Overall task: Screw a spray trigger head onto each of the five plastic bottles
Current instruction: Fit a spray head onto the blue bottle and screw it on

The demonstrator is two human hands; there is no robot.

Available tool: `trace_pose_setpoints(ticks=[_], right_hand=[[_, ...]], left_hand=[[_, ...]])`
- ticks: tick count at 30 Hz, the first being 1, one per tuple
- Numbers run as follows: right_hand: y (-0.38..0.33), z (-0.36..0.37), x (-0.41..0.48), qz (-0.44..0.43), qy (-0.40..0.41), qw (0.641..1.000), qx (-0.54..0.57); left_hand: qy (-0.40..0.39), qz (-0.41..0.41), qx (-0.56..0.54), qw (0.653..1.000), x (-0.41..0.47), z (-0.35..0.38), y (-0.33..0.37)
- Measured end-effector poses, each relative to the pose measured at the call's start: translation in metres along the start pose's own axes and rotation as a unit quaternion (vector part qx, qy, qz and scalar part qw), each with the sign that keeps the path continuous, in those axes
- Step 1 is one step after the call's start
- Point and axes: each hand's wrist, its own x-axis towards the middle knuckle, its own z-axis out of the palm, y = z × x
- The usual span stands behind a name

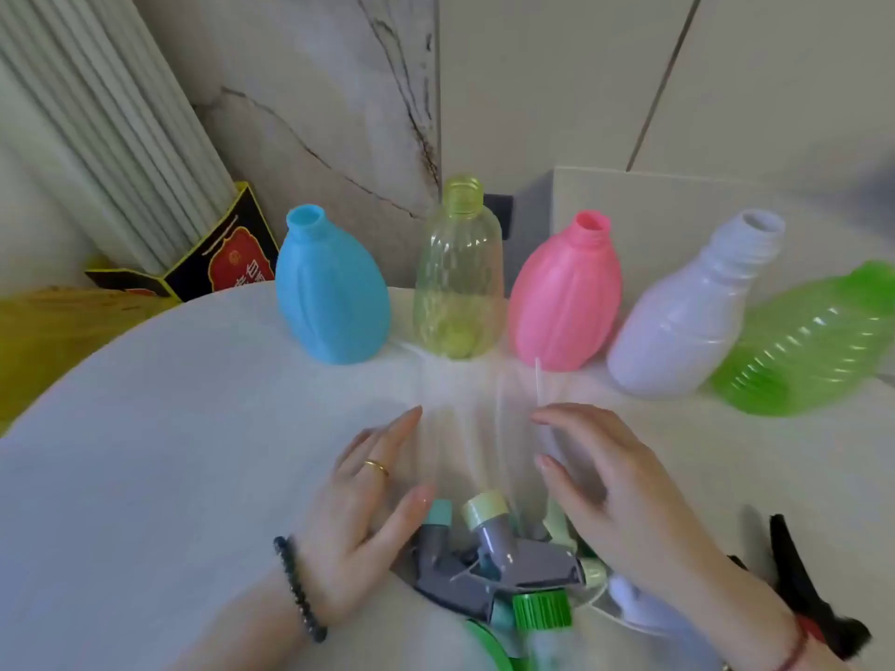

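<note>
Five bottles (457,268): ranged upright along table (145,428) far edge, necks uncapped.
Trigger heads (489,559): heaped at near edge, collars pointed away.
Left hand (368,515): fingers spread, nothing gripped.
Right hand (615,501): fingers spread, nothing gripped.

A white round table (145,428) is sitting before a veined marble wall (315,89). Pale ribbed panelling (97,113) is leaning at left above a black box (218,263); plain panels (678,79) are standing at right.
</note>
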Motion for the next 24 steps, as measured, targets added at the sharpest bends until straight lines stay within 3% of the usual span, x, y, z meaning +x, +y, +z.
trace_pose_setpoints(ticks=[9,16,20,24], right_hand=[[-0.009,-0.004,0.004,0.0,-0.014,1.0,-0.023],[-0.043,-0.009,0.005,-0.055,-0.004,0.997,-0.049],[-0.074,-0.002,0.007,-0.137,-0.083,0.983,-0.089],[-0.096,0.01,0.014,-0.204,-0.187,0.944,-0.18]], left_hand=[[0.008,0.034,0.026,0.999,0.003,0.001,0.001],[0.011,-0.058,-0.143,0.988,-0.002,-0.006,-0.005],[0.043,-0.078,-0.15,0.985,-0.011,-0.021,-0.009],[0.102,-0.08,-0.138,0.982,-0.012,-0.039,-0.01]])
